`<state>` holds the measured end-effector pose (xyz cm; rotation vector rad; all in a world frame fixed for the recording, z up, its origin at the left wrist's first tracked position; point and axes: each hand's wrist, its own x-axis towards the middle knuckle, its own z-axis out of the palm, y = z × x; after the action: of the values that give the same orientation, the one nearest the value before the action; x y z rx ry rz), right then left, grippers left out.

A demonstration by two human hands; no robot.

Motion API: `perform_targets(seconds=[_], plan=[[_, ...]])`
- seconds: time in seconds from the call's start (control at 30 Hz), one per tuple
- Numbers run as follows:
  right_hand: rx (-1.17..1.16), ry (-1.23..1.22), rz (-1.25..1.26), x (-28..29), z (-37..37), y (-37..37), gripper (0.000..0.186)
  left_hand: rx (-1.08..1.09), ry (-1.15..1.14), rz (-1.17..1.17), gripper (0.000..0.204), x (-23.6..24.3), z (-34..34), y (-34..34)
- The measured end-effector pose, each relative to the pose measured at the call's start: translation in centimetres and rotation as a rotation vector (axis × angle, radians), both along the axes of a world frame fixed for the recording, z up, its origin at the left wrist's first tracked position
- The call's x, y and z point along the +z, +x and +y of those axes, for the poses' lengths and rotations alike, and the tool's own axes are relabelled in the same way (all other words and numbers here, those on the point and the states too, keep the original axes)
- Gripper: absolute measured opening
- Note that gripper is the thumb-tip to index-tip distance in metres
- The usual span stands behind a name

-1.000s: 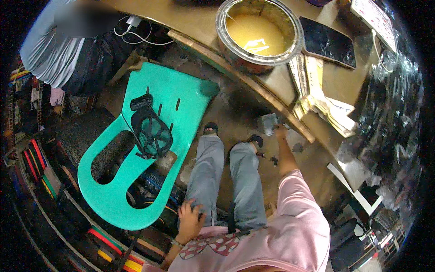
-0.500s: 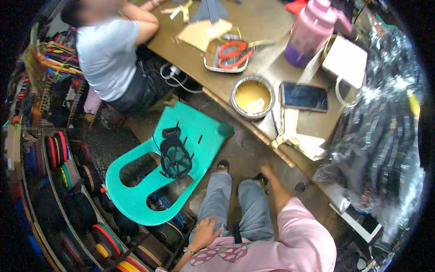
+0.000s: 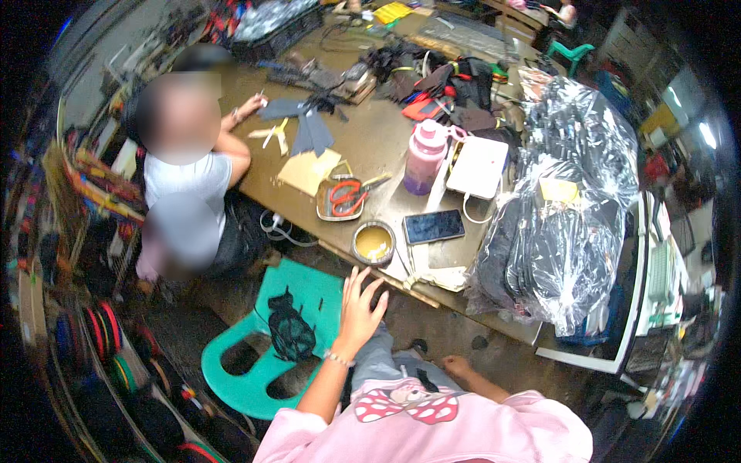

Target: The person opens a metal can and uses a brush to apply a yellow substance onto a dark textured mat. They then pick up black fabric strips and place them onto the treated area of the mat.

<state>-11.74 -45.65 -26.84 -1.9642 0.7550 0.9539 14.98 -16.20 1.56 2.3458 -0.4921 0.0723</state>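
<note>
My left hand is raised with its fingers spread, holding nothing, just before the table edge below a round can of yellow liquid. My right hand hangs low over the floor, its fingers too small to read. A black phone lies beside the can, with pale strips near it. A white box with a cable, a pink-purple bottle and a dish with orange-handled scissors stand behind. A green plastic chair by my legs holds a black mesh item.
A co-worker sits at the table's left, an arm on its top. A plastic-wrapped pile covers the right end, dark fabric pieces the back. Racks of coloured rolls stand at lower left; a white frame at lower right.
My left hand has risen from my thigh toward the table edge. The grey object earlier at my right hand is no longer visible. The view has tilted up, showing more of the table.
</note>
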Motion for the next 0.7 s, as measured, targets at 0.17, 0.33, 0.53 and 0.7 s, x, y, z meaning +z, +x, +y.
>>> perform_targets(seconds=[0.17, 0.33, 0.53, 0.7], plan=[[0.049, -0.227, -0.193, -0.5, -5.5, 0.1, 0.031, -0.211, 0.328, -0.226, 0.063, -0.6, -3.7, 11.6], [-0.171, -0.222, -0.061, 0.8, -0.9, 3.5, 0.033, -0.340, 0.477, -0.160, 0.064, -4.0, -3.8, 13.6], [-0.074, 0.019, -0.301, 5.7, 8.9, 10.8, 0.038, -0.404, 0.518, -0.031, 0.075, -2.9, -3.4, 14.1], [-0.340, -0.027, -0.408, 7.2, 7.1, 8.8, 0.039, -0.506, 0.558, 0.143, 0.092, -0.5, -2.6, 15.1]])
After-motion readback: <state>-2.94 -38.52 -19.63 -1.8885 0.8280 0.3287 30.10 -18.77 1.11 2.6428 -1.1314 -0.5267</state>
